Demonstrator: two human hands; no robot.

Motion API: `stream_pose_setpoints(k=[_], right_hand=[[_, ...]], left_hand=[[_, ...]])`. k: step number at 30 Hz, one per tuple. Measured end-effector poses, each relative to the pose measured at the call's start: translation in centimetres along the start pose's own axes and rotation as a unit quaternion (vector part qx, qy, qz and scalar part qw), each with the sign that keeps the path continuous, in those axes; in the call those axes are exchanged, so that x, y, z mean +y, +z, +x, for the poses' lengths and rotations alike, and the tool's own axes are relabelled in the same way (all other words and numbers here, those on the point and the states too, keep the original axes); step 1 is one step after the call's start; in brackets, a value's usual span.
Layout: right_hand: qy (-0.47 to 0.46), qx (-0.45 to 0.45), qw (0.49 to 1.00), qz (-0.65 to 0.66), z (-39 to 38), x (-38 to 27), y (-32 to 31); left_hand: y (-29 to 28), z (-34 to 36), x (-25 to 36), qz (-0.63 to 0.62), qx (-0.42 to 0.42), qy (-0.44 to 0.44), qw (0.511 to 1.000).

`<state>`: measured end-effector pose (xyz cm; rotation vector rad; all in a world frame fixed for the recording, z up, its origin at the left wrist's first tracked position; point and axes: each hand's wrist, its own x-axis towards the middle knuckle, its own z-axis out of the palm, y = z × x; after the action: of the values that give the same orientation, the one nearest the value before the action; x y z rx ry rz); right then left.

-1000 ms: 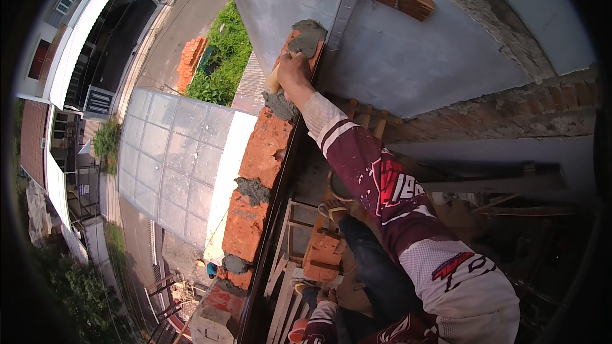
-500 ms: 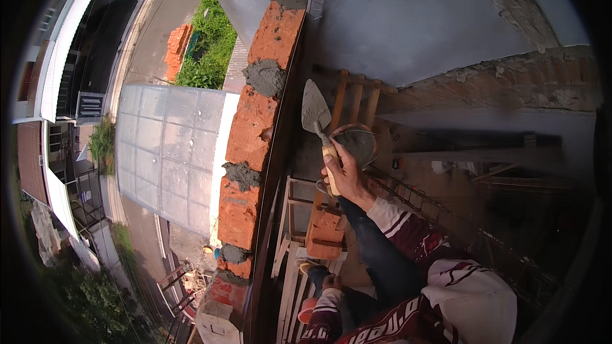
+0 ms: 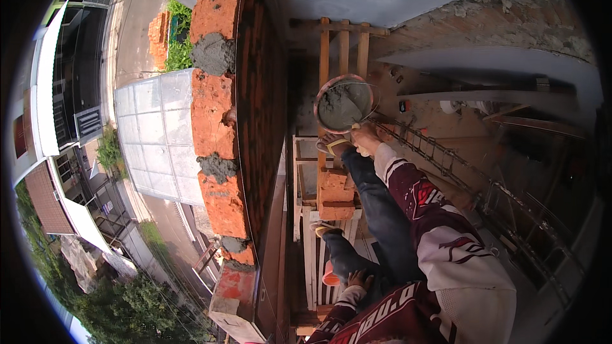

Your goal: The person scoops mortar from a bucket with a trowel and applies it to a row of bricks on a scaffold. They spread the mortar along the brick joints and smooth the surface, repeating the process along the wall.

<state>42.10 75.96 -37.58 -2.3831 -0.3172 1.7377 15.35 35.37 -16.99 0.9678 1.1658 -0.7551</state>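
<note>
My right hand (image 3: 366, 137) is closed round the wooden handle of a trowel (image 3: 363, 151) at the near rim of a round bucket (image 3: 317, 109). Grey wet mortar (image 3: 336, 103) fills the bucket; the trowel's blade is down in it and hard to make out. My left hand (image 3: 359, 279) lies on my leg with its fingers spread, holding nothing. To the left runs a brick wall (image 3: 213, 111), its top course of orange bricks joined by lumps of grey mortar (image 3: 213, 54).
Loose bricks (image 3: 336, 194) are stacked on the wooden scaffold (image 3: 309, 229) by my sandalled feet. A metal lattice truss (image 3: 440, 159) slants away to the right. Left of the wall, far below, lie a translucent roof (image 3: 156, 134) and a street. An orange container (image 3: 329, 274) stands near my left leg.
My right hand has brought the trowel from beside the wall down into the mortar bucket. My left hand has spread out on my leg. The view has shifted, so the wall appears further left.
</note>
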Motion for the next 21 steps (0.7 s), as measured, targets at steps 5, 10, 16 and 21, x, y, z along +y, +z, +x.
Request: stream_pose_setpoints(k=[5,10,16,21], right_hand=[[-0.06,0.049,0.989,-0.127,-2.1,-1.0,-0.6],[-0.201,0.0,0.978,-0.053,-2.8,-4.8,0.8],[-0.264,-0.053,0.962,0.042,4.2,-15.9,5.8],[-0.389,-0.011,0.904,0.179,4.4,-20.5,8.6]], left_hand=[[-4.0,2.3,1.8,-0.023,0.029,-0.074,0.997],[-9.7,5.5,9.5,-0.316,0.255,0.093,0.909],[-11.0,13.0,19.3,0.022,0.214,0.09,0.972],[-13.0,14.2,20.9,0.023,0.135,0.011,0.99]])
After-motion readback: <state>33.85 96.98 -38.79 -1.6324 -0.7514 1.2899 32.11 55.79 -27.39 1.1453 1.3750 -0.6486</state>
